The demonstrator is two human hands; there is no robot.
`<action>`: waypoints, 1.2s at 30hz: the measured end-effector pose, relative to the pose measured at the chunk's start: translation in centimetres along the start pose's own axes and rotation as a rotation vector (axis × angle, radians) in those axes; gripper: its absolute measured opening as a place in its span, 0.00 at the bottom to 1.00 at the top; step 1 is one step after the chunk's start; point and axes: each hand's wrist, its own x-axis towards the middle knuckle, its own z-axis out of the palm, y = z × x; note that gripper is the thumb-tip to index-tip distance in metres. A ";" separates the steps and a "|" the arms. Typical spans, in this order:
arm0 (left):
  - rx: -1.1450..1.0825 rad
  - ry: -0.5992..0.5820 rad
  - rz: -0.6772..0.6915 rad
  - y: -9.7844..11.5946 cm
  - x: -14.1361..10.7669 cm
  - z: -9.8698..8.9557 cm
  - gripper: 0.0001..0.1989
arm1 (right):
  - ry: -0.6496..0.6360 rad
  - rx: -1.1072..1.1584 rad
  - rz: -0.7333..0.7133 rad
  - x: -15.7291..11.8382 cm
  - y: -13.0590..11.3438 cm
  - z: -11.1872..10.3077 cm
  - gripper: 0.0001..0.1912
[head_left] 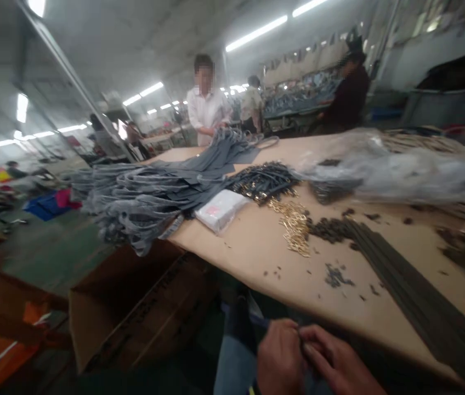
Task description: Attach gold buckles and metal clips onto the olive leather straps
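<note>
Pinching a small dark piece (300,341), too small to make out, the left hand (279,359) and right hand (335,359) sit close together, fingers clamped on it, just below the near edge of a long tan-topped table (257,263) and above a blue denim knee (234,367). Across the table lie long thin dark strips (417,296), a scatter of small gold metal clasps (294,227), black straps with gold buckles (263,181), a white plastic packet (220,211), a crumpled clear plastic sheet (397,175) and a heap of looped grey straps (142,203). An open brown cardboard box (134,312) stands beside the table. Beyond, a co-worker in a white shirt (205,101) handles the grey straps.
</note>
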 end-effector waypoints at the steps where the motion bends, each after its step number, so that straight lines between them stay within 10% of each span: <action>1: 0.126 0.023 0.088 -0.1 0.1 0.1 0.12 | 0.030 -0.015 -0.025 0.0 0.0 0.1 0.11; 9: 0.326 -0.043 0.411 1.8 0.7 -0.4 0.06 | 0.164 0.130 0.054 0.0 0.6 -0.5 0.07; 28: -0.013 -0.175 0.056 2.4 2.1 -1.0 0.04 | 0.054 0.371 0.061 0.3 1.1 -0.7 0.06; 36: -0.494 -0.071 -0.362 1.2 2.9 -2.1 0.04 | 0.146 0.591 0.124 0.6 1.2 -2.5 0.14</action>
